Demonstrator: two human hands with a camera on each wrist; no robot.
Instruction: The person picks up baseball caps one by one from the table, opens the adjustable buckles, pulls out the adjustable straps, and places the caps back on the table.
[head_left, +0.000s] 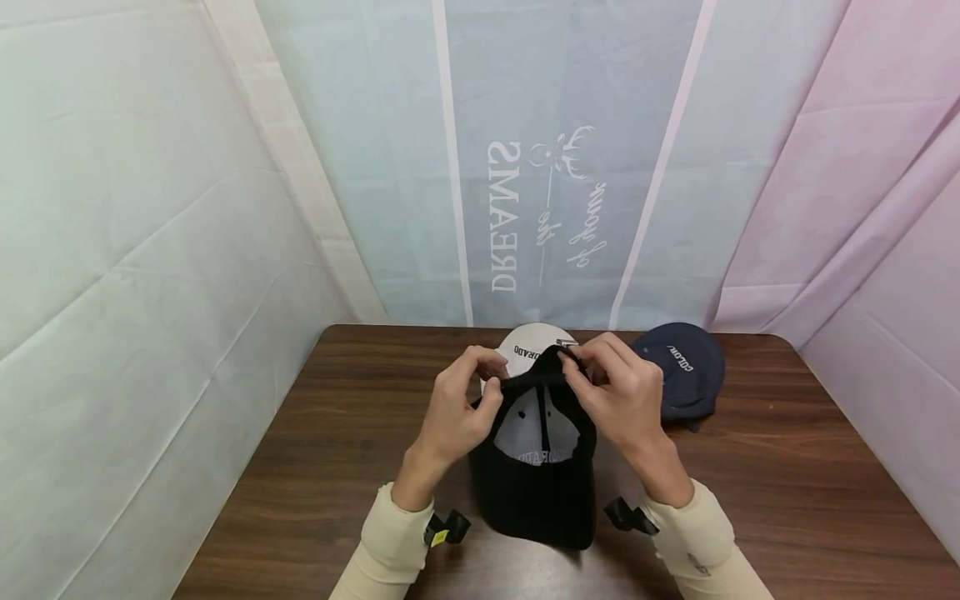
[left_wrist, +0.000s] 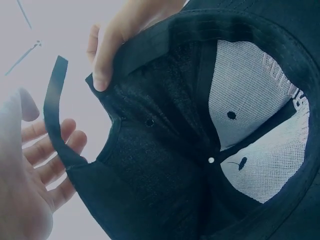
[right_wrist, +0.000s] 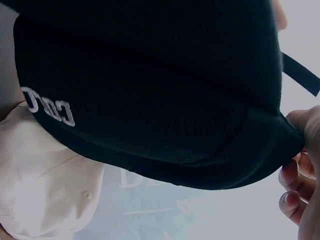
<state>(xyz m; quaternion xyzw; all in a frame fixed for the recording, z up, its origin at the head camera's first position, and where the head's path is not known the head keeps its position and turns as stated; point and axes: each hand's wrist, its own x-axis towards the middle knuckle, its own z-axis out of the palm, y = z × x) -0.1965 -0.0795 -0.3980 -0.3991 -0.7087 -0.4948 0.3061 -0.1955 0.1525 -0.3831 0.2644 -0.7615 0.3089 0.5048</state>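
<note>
Black cap (head_left: 534, 467), held over the table (head_left: 795, 467) short of its far edge: probably light, soft-crowned, brim (head_left: 536, 510) stiffer. Right hand (head_left: 621, 392) pinches a back corner (right_wrist: 286, 142), a sound hold. Left hand (head_left: 459, 408), unclosed, touches the strap (left_wrist: 51, 105); likely limp, best pinched near its tip (left_wrist: 61, 61).

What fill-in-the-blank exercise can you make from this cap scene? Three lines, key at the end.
1. The right hand pinches the edge of the black baseball cap, whose visor points ____ the person.
2. As the person sees it, the navy cap lies to the ____ of the white baseball cap.
3. Mirrored, the large capitals on the blue backdrop spell the word ____.

Missing words: toward; right; DREAMS.
</note>
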